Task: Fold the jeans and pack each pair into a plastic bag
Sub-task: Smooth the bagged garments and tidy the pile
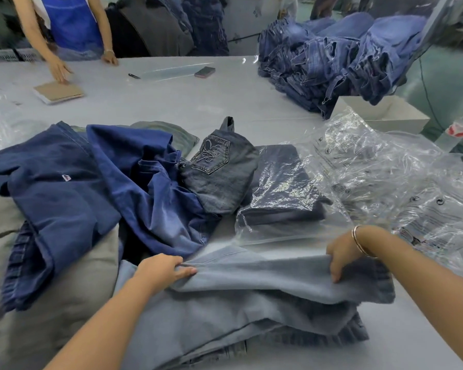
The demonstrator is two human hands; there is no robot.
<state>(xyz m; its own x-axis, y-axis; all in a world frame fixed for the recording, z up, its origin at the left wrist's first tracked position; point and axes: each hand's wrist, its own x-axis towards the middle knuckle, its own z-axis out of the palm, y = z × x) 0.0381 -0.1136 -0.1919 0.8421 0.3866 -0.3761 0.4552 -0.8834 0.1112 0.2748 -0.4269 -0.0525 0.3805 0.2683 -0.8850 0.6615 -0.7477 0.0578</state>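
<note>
Surface: pale grey packing table (171,102).
Hands: left hand (162,271) and right hand (344,253) pinch the light blue denim jeans' (251,303) folded edge.
Advice: align edges, flatten.
Beyond: bagged dark jeans (281,193), clear plastic bags (385,166).

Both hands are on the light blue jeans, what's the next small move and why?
Probably carry the gripped fold edge toward the body and flatten it. Left hand and right hand each pinch the far edge of the light blue jeans, lifted and only partly folded.
</note>
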